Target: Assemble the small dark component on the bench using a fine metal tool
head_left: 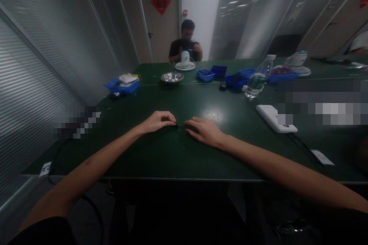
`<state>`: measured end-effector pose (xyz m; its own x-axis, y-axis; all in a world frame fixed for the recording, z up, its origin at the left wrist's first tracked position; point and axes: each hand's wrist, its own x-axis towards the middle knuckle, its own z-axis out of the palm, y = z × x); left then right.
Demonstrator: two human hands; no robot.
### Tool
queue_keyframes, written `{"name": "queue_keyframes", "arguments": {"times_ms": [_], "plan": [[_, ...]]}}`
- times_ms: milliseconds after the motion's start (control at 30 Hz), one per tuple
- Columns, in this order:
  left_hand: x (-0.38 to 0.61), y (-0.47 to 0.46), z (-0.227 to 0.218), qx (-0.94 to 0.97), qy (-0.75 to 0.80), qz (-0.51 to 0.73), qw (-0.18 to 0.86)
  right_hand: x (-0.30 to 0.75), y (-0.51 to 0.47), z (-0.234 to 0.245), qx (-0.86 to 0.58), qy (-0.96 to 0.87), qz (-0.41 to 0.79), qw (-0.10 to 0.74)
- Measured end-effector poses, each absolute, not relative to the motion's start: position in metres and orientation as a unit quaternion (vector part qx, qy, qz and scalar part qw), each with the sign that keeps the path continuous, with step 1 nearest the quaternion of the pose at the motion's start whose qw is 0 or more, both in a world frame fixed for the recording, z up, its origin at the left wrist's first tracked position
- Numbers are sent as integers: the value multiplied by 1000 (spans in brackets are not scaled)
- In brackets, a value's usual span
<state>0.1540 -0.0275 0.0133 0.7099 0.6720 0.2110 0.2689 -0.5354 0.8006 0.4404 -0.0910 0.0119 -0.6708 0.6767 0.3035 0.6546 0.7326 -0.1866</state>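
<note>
At a green table (186,164) in a glass-partitioned room (244,15), my left hand (157,121) pinches a small dark piece (176,126); whether my right hand (203,131), just beside it, grips anything I can't tell. Beyond, a metal bowl (169,82) holds small pale bits (174,78).

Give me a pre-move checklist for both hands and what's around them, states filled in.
1. Left hand at the small dark part: ok, pinched at the fingertips.
2. Right hand gripping the thin shaft: cannot tell; the hand is at it, the grip is unclear.
3. Shaft seated in the part: cannot tell, too small and dark.
4. Water bottle away from both hands: ok, farther back on the right.
5. Metal bowl apart from both hands: ok, beyond them.
</note>
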Motion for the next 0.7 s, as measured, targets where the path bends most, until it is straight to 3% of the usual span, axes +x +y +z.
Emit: {"name": "queue_keyframes", "arguments": {"times_ms": [333,700], "plan": [[157,-27,18,820,290,223,440,441,-93,12,-351,-916,42,191],[153,-23,18,833,296,197,424,440,-95,14,-347,-916,50,193]]}}
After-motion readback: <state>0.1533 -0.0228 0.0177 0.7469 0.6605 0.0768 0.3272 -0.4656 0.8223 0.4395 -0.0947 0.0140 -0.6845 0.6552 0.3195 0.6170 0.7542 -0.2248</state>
